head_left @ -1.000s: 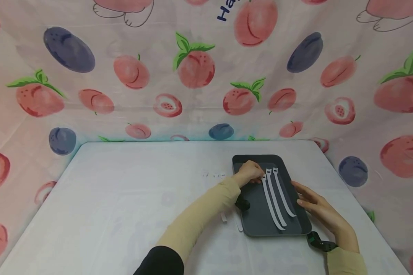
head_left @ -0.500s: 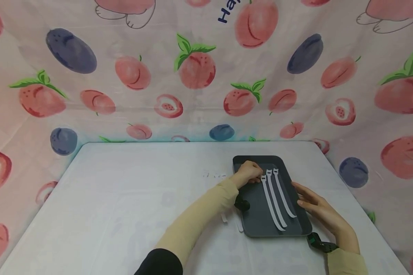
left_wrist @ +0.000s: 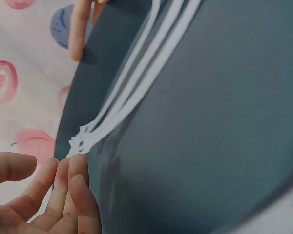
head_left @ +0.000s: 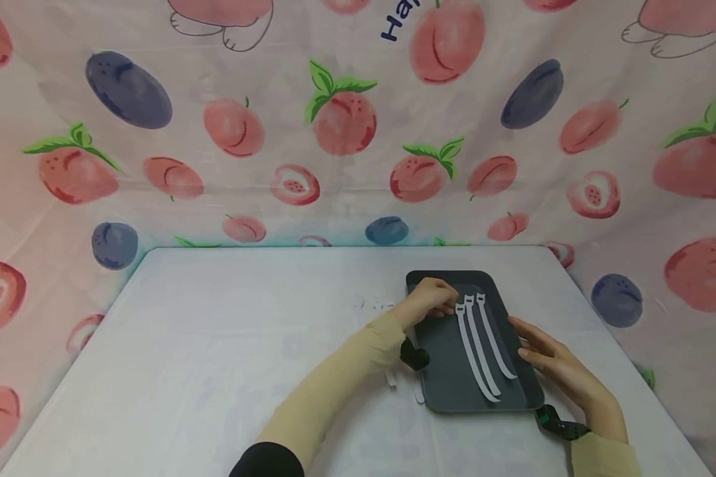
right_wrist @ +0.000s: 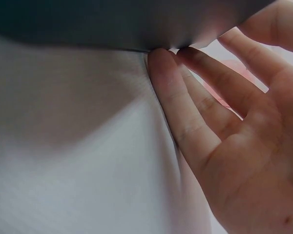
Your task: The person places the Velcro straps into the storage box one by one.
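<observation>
L hand [head_left: 428, 299] fingers bunched at heads of ties [head_left: 480, 349], pinch unclear. R hand [head_left: 561, 364] fingers straight, apart, tips vs. tray [head_left: 444, 374] edge.

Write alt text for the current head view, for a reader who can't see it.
A left hand reaches into a dark tray, fingertips by the heads of three white straps, while a right hand touches the tray's right side. The table is white; fruit-print cloth hangs behind.

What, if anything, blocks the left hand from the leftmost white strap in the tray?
Nothing visible. The left hand is right at the slotted head of the leftmost white strap; the other two straps lie to its right. Actual contact is unclear.
</observation>
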### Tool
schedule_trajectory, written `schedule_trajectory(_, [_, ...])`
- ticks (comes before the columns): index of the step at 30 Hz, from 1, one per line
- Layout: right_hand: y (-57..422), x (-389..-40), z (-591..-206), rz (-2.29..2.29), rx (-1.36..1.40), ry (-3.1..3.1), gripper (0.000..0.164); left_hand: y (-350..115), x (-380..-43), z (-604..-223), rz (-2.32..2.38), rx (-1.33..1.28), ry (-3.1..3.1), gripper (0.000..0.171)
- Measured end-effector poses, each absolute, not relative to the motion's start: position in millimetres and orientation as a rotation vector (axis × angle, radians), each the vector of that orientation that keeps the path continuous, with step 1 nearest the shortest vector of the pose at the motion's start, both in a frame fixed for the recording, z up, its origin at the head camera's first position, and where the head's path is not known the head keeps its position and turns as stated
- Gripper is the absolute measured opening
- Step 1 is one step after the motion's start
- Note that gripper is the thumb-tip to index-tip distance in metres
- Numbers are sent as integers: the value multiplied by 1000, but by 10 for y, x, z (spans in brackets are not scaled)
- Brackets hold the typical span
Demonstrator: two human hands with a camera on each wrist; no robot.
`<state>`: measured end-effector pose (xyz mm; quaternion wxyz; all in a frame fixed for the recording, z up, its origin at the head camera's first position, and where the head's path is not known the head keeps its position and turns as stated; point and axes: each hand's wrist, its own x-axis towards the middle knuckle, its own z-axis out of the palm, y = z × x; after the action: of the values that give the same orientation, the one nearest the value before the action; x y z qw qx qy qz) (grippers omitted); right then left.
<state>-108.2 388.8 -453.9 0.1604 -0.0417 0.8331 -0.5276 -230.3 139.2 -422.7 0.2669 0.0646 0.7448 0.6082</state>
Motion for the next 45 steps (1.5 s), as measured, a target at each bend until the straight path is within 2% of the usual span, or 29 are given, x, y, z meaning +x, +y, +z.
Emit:
schedule_trajectory(16, [3875, -1086, -4537, -1498, -135, 2385, 60, 1227, -2286, -4101, 1746, 126, 1875, 18])
schedule_trajectory(45, [3867, -1075, -4514, -1476, -147, 2395, 60, 672, -1876, -4128, 1847, 157, 1851, 25])
